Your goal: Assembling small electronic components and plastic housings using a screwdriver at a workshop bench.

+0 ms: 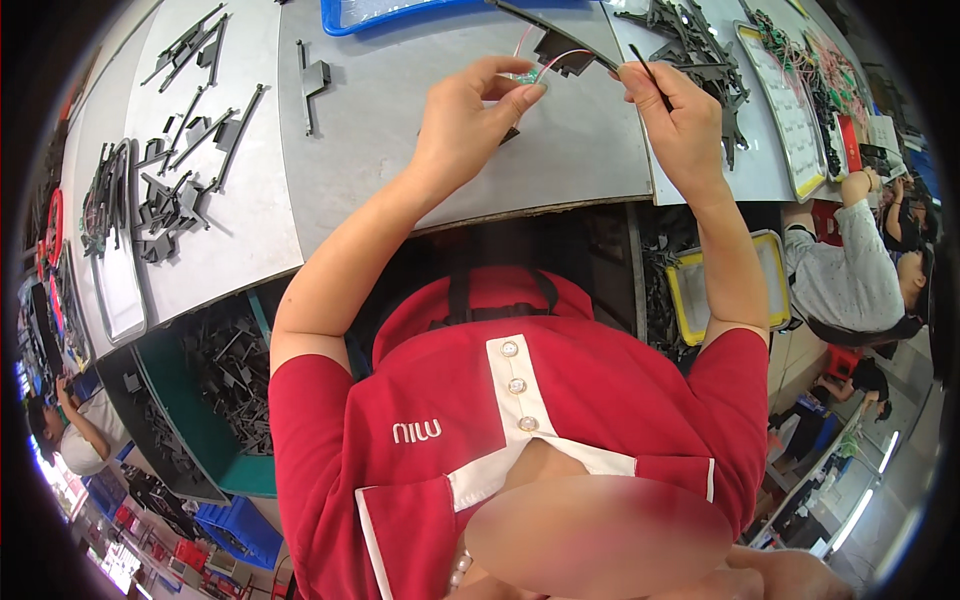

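My left hand (462, 122) is closed, with its thumb and forefinger pinching a small green circuit board (529, 77). Thin red and white wires (549, 64) run from the board toward a black plastic bracket (568, 48), a long bar with a flat plate along it. My right hand (682, 118) is closed on the bar's near right end. A thin black stick (651, 70) also sticks up between its fingers; whether it is a tool or a part I cannot tell. Another dark end (510, 134) shows beneath my left hand, mostly hidden.
A single black bracket (315, 80) lies left on the grey table (380, 80). More brackets are spread at far left and heaped (700, 60) at right. A blue tray (385, 15) stands at the back, a yellow-edged tray (790, 110) at right. Co-workers sit on both sides.
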